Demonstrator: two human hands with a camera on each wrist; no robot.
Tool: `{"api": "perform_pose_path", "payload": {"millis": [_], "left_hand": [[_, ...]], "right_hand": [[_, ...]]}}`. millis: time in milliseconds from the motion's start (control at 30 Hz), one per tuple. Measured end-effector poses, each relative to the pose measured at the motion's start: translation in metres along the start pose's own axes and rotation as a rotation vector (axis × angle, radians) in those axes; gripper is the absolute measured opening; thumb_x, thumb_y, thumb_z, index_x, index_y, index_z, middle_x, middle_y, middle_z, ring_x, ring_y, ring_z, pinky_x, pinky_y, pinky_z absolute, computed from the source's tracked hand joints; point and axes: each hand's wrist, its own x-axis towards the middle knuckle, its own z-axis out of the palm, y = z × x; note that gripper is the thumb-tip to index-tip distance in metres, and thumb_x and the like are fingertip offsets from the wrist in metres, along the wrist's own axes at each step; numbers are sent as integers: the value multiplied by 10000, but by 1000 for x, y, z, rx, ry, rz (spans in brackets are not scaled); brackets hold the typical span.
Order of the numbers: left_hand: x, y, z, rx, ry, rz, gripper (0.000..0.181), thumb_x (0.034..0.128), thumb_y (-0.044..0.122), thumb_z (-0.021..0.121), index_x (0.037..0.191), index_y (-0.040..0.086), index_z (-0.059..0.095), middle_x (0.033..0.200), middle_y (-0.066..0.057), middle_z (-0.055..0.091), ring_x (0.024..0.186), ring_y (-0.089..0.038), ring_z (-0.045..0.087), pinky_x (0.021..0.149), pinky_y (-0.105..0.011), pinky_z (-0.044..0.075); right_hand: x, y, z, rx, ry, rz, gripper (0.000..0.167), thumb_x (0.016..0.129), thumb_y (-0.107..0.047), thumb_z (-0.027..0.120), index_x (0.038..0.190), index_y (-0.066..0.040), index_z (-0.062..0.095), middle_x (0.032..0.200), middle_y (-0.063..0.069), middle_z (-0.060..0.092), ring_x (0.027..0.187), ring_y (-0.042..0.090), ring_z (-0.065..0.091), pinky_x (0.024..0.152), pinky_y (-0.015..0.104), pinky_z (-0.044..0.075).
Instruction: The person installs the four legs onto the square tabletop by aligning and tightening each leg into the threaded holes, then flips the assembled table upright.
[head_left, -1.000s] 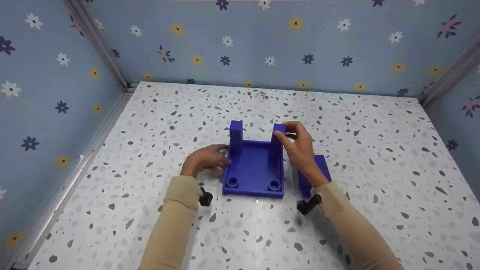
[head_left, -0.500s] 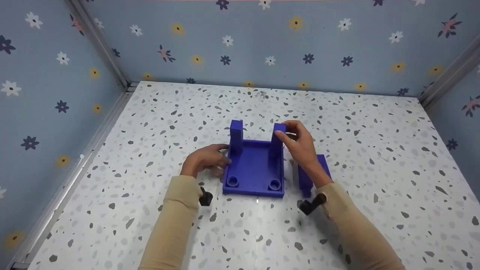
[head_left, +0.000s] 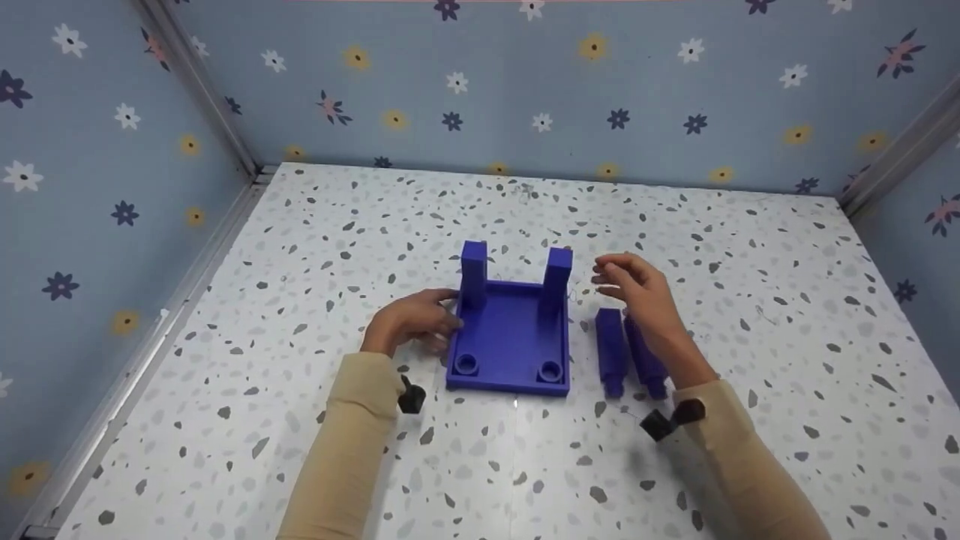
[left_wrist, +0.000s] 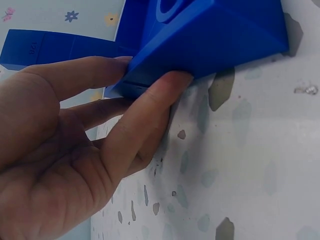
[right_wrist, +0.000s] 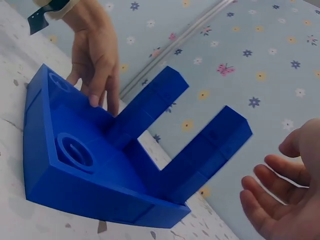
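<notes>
A purple-blue toy table top (head_left: pixel 517 337) lies upside down, rim up. Two square legs stand upright at its far corners, a left leg (head_left: pixel 473 274) and a right leg (head_left: pixel 556 277). Round sockets show at the near corners, one a left socket (head_left: pixel 466 365) and the other a right socket (head_left: pixel 550 371). At the table top's left wall, my left hand (head_left: pixel 416 319) holds the edge, thumb and fingers against it. My right hand (head_left: pixel 637 289) is in the air right of the right leg, fingers loosely bent around nothing.
Two loose legs with pegs lie right of the table top: a nearer one (head_left: pixel 612 349) and another (head_left: pixel 646 360), partly hidden by my right hand and wrist. The speckled table (head_left: pixel 360 225) meets flowered walls (head_left: pixel 525 82) at the back and sides.
My right hand has let go of the right leg and moved right, uncovering more of the loose legs. The leg stays upright. My left hand has kept its place.
</notes>
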Motion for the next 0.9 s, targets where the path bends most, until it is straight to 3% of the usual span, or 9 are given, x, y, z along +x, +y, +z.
{"api": "perform_pose_path", "payload": {"millis": [100, 367, 667, 900], "left_hand": [[-1, 1, 1, 1, 1, -1, 689, 906, 57, 573, 1514, 149, 264, 874, -48, 588, 757, -126, 606, 644, -247, 562], [-2, 2, 1, 20, 4, 0, 685, 908, 62, 574, 1514, 158, 269, 918, -65, 591, 760, -138, 608, 650, -259, 565], [-1, 0, 0, 8, -8, 0, 709, 902, 44, 573, 1521, 159, 248, 1027, -94, 602, 850, -141, 611, 644, -237, 553], [-2, 1, 0, 20, -6, 4, 709, 903, 36, 568, 1522, 150, 241, 1026, -107, 599, 786, -138, 609, 608, -228, 536]], "right_hand": [[-7, -1, -12, -5, -22, 37, 394, 996, -255, 509, 1250, 45, 526, 1210, 183, 565, 1028, 194, 616, 891, 283, 538], [-22, -1, -38, -154, -52, 104, 437, 999, -330, 488, 1285, 1, 500, 1213, 103, 545, 1051, 158, 604, 915, 293, 530], [-34, 8, -55, -209, 12, 161, 450, 1001, -326, 483, 1296, 15, 486, 1246, 114, 537, 1032, 103, 602, 878, 230, 535], [-36, 20, -59, -248, 79, 194, 396, 1010, -248, 459, 1289, 31, 488, 1283, 162, 506, 1064, 138, 581, 896, 240, 532]]}}
